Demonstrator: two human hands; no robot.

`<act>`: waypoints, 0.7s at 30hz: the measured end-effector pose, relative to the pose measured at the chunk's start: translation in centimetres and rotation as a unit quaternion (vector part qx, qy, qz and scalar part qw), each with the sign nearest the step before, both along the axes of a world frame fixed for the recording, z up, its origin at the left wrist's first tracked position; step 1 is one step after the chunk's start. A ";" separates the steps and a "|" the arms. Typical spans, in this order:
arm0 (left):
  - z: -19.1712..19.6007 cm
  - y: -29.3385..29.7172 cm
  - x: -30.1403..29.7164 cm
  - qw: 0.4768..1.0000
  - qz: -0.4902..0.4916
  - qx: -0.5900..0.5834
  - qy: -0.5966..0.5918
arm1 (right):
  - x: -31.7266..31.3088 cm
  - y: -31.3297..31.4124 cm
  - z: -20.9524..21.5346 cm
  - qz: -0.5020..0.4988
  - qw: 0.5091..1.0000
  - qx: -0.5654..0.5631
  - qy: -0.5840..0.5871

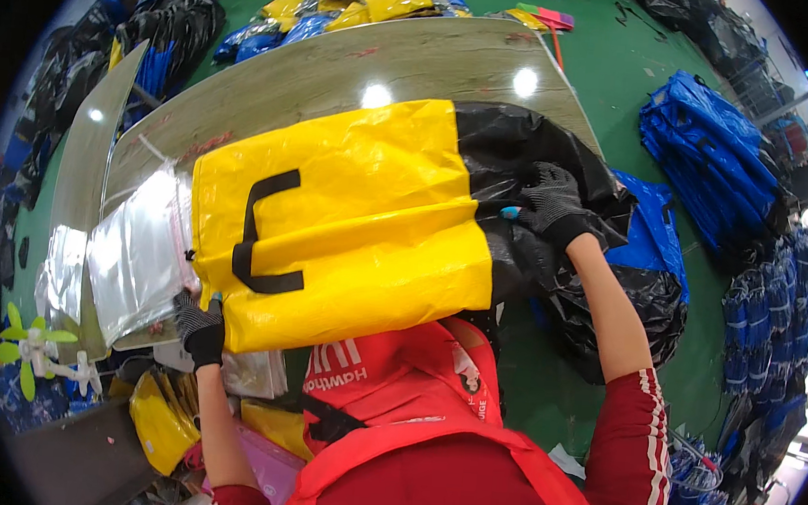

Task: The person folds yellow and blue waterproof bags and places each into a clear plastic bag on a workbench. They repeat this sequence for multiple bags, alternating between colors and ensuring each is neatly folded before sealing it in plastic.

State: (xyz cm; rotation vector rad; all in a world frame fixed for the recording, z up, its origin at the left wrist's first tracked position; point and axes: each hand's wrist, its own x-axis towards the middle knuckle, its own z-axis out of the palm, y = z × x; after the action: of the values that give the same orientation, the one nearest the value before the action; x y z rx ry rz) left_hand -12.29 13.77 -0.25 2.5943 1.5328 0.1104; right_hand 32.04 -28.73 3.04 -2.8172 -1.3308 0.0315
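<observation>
Yellow-and-black bag [406,224] lies across the surface [273,102]: yellow part [362,178] spread out, black end [499,160] not yet flattened. My right hand [558,206] rests there, fingers loosely parted; whether my left hand [200,330] grips its corner, I can't tell.

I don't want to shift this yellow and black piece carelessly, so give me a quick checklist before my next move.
1. Left hand at the near left corner of the yellow section: ok.
2. Right hand on the black section: ok.
3. Black strap facing up: ok.
4. Yellow section smooth: not ok, a crease runs along it.
5. Black section flat: not ok, wrinkled.
6. Underside free of snags: cannot tell, hidden.
</observation>
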 end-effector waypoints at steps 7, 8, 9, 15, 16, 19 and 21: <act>9.2 -12.3 23.1 0.772 -0.575 -0.036 -0.269 | -1.6 1.8 2.9 0.004 0.995 -0.087 -0.042; 8.6 -14.0 26.7 0.741 -0.637 0.027 -0.212 | -2.6 1.9 4.0 0.007 0.994 -0.029 -0.101; 7.7 -15.4 29.0 0.712 -0.680 0.028 -0.170 | -4.0 1.3 5.1 0.008 0.987 0.027 -0.160; 0.3 -15.7 30.9 0.714 -0.694 0.040 -0.090 | -13.1 -2.7 3.4 0.103 0.970 0.201 -0.094; -0.1 -15.4 30.6 0.689 -0.713 0.050 -0.120 | -13.7 -3.0 2.8 0.102 0.966 0.190 -0.141; 0.7 -15.8 29.6 0.659 -0.746 0.054 -0.087 | -13.0 -2.9 4.1 0.031 0.983 0.180 -0.004; 1.7 -17.4 29.2 0.604 -0.796 0.048 0.006 | -10.5 -2.0 7.4 0.047 0.993 0.104 0.020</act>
State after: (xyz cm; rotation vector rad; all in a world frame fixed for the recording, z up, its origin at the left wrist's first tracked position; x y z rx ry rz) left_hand 16.95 -3.61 1.47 2.8649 -1.1704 -0.0274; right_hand 21.58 -30.72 10.44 -2.5682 -1.3683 -0.0457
